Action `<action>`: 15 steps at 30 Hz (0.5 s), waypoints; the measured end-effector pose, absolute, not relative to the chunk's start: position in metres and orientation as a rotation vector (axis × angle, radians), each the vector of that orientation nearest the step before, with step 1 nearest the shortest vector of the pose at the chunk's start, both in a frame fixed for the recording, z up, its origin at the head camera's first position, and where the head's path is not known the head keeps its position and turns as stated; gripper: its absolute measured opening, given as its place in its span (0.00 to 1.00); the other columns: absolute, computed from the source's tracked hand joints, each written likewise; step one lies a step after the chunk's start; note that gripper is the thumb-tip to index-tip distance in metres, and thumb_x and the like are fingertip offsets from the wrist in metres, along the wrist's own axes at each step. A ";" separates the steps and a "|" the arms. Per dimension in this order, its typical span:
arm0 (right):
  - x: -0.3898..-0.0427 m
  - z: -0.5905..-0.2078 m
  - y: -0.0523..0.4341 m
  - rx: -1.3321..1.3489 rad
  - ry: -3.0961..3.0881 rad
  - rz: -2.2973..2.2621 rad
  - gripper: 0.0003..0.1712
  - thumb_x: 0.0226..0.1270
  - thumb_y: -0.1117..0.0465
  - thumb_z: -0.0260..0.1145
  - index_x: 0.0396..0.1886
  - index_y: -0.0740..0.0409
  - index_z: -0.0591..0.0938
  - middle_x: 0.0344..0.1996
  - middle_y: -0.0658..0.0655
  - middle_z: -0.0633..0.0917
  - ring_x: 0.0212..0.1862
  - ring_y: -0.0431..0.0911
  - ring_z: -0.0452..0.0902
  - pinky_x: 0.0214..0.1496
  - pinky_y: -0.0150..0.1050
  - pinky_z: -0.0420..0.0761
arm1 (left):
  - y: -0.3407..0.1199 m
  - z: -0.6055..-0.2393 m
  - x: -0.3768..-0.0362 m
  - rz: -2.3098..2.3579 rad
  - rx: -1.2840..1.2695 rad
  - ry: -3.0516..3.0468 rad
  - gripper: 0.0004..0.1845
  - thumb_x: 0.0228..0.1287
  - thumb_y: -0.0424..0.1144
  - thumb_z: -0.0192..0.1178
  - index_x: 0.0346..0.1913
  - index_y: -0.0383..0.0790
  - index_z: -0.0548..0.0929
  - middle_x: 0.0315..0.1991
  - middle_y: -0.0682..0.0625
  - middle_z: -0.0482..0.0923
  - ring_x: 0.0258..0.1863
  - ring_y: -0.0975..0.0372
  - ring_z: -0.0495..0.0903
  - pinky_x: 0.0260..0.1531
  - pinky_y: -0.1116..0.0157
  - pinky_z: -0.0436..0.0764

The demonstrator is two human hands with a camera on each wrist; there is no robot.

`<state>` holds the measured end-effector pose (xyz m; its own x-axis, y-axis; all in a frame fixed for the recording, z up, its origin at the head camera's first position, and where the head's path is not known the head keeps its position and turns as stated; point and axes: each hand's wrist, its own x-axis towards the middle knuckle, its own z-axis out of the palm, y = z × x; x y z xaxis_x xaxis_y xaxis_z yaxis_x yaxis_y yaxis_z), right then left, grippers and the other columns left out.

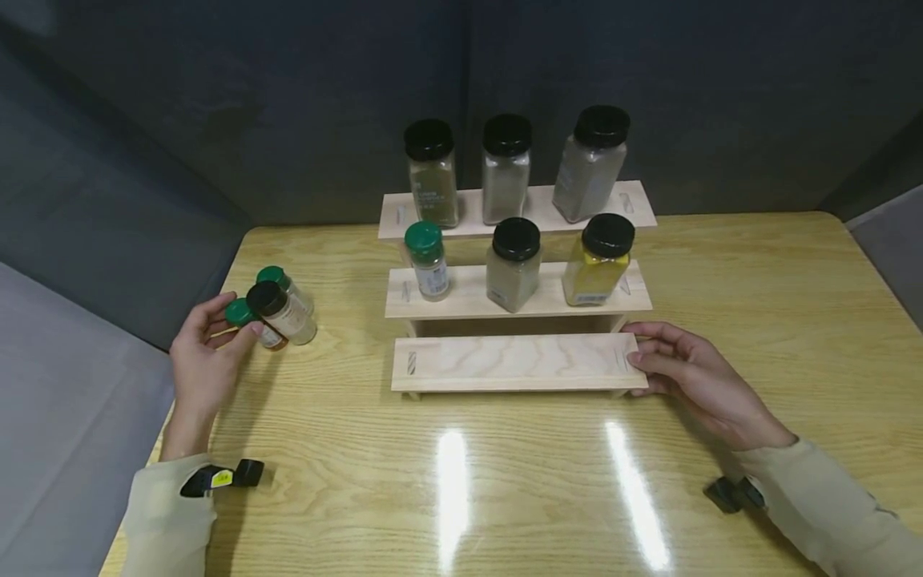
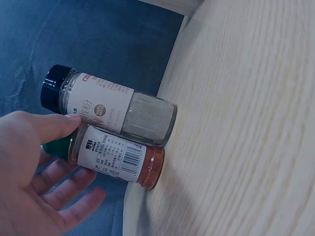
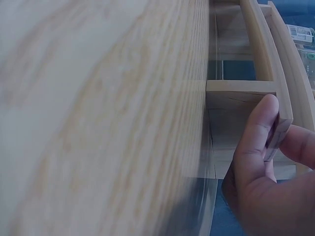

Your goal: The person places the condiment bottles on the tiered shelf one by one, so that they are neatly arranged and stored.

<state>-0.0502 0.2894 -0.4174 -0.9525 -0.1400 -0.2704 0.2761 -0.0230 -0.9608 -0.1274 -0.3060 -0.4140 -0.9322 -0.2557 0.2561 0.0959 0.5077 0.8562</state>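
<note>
At the table's left edge stand three small jars. My left hand (image 1: 215,327) reaches them with fingers loosely spread, its thumb (image 2: 51,125) resting against the green-lidded red spice jar (image 1: 248,320) (image 2: 120,160) and the black-lidded pale spice jar (image 1: 284,312) (image 2: 115,108) beside it. A third green-lidded jar (image 1: 283,284) stands just behind. My right hand (image 1: 659,353) (image 3: 261,162) pinches the right end of the bare bottom shelf (image 1: 515,362) (image 3: 278,125) of a three-step wooden rack, thumb on top and fingers behind the edge.
The rack's middle step (image 1: 469,298) carries a green-lidded jar (image 1: 427,260), a black-lidded jar (image 1: 513,264) and a yellow spice jar (image 1: 597,260). Three taller black-lidded jars, such as (image 1: 433,172), stand on the top step. Dark panels wall in the glossy wooden table (image 1: 505,481).
</note>
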 end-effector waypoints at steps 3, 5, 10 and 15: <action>-0.050 -0.417 0.289 0.140 1.963 -2.060 0.18 0.83 0.70 0.65 0.67 0.59 0.76 0.50 0.56 0.81 0.46 0.45 0.85 0.44 0.40 0.92 | -0.306 -0.415 -0.128 -1.400 0.136 -2.394 0.29 0.70 0.25 0.72 0.72 0.32 0.80 0.47 0.62 0.78 0.49 0.69 0.79 0.50 0.78 0.79; -0.051 -0.418 0.289 0.139 1.961 -2.061 0.18 0.83 0.70 0.65 0.67 0.59 0.76 0.51 0.55 0.80 0.47 0.45 0.85 0.44 0.40 0.92 | -0.308 -0.416 -0.128 -1.401 0.137 -2.381 0.28 0.70 0.25 0.72 0.72 0.31 0.80 0.46 0.63 0.78 0.49 0.69 0.79 0.50 0.78 0.79; -0.051 -0.418 0.289 0.149 1.973 -2.047 0.19 0.83 0.69 0.66 0.68 0.60 0.76 0.51 0.56 0.81 0.47 0.46 0.85 0.44 0.40 0.92 | -0.312 -0.419 -0.126 -1.404 0.138 -2.335 0.27 0.69 0.24 0.72 0.70 0.29 0.80 0.46 0.62 0.79 0.47 0.69 0.80 0.48 0.78 0.79; -0.051 -0.418 0.289 0.166 1.974 -2.041 0.20 0.83 0.69 0.66 0.68 0.59 0.76 0.49 0.56 0.82 0.46 0.46 0.85 0.44 0.40 0.92 | -0.311 -0.414 -0.118 -1.404 0.087 -2.283 0.26 0.67 0.23 0.73 0.67 0.28 0.82 0.45 0.62 0.82 0.45 0.68 0.82 0.47 0.78 0.81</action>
